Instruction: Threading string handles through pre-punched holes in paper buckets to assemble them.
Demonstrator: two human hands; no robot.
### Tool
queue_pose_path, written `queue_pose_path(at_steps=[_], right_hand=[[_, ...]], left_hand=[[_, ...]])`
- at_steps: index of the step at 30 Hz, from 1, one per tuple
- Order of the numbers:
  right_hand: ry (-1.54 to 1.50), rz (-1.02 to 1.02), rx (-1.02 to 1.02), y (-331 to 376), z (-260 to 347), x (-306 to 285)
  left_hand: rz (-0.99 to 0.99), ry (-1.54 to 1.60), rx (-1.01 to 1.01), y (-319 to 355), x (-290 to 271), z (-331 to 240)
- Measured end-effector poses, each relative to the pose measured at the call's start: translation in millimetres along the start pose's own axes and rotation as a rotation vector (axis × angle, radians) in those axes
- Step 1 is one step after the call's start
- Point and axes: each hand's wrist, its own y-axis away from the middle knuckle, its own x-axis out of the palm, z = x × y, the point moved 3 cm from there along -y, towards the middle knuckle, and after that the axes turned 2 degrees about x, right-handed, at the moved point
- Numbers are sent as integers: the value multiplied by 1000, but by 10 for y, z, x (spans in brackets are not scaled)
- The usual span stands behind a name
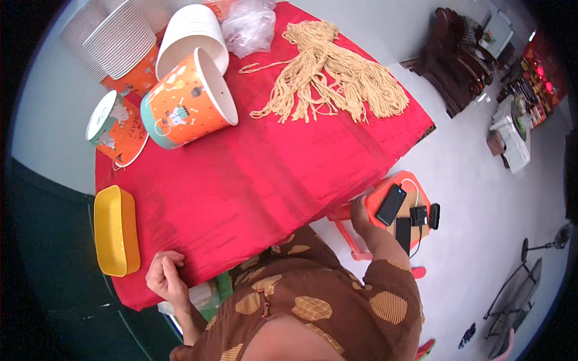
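Observation:
My left hand (166, 275) rests at the near left edge of the red-covered table (241, 186), its fingers curled in and nothing seen in them. Just beyond it stands a shallow yellow plastic box (115, 231). At the side of an orange stool (376, 195), beside the table, is my right hand (359, 215); its fingertips are hard to make out. Toward the back left, an orange-and-green paper bucket (183, 111) lies tipped, its mouth facing right. A smaller orange paper cup (123, 132) is upside down beside it, with a bit of string at its rim.
A bundle of tan yarn (337, 75) lies at the far right of the table. Behind are stacked paper cups (120, 42), a white bucket (191, 33) and a clear plastic bag (250, 27). The stool bears a phone (391, 204), a charger (418, 215) and cables.

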Motion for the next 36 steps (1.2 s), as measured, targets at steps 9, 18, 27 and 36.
queue_pose_path(at_steps=[9, 18, 27, 36], right_hand=[[-44, -91, -126, 74, 201, -137], [-498, 233, -740, 983, -449, -2198], [-995, -107, -1365, 1586, -1787, -4020], [-1035, -610, -653, 591, -2496, -5071]], left_hand=[[29, -23, -53, -56, 11, -40], [197, -18, -323, -223, -8, -94], [264, -197, -63, -740, 93, -636], [127, -205, -38, -1749, 453, -352]])
